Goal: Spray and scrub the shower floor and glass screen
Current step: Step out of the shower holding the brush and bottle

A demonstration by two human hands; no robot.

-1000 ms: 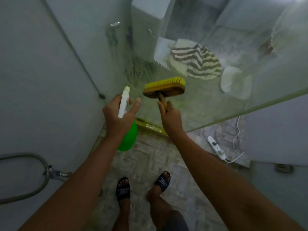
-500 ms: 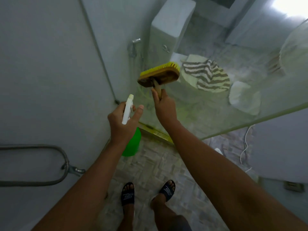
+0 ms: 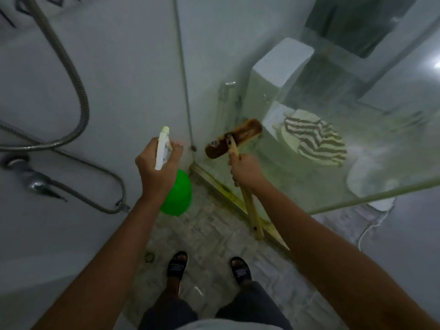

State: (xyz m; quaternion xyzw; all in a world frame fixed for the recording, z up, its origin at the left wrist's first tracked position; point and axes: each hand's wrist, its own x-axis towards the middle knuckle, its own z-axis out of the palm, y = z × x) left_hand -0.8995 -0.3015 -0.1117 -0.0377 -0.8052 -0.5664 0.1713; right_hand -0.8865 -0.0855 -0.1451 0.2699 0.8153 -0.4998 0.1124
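Head view: I see both arms stretched forward, hands raised near corner of glass screen (image 3: 321,144). Left hand (image 3: 158,170) wraps neck of green spray bottle (image 3: 177,194), white nozzle (image 3: 163,146) pointing up, forefinger by trigger. Right hand (image 3: 244,169) fisted round wooden handle of scrub brush (image 3: 232,141); brush head tilted, against glass low near wall. Handle end sticks out below fist. Feet in black slippers (image 3: 177,265) on tiled shower floor (image 3: 207,236).

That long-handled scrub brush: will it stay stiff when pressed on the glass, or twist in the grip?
The scrub brush looks rigid: wooden handle and block. The right hand grips high, near the head, so it likely presses firmly. The wide head could twist, and wet glass may let it slide.
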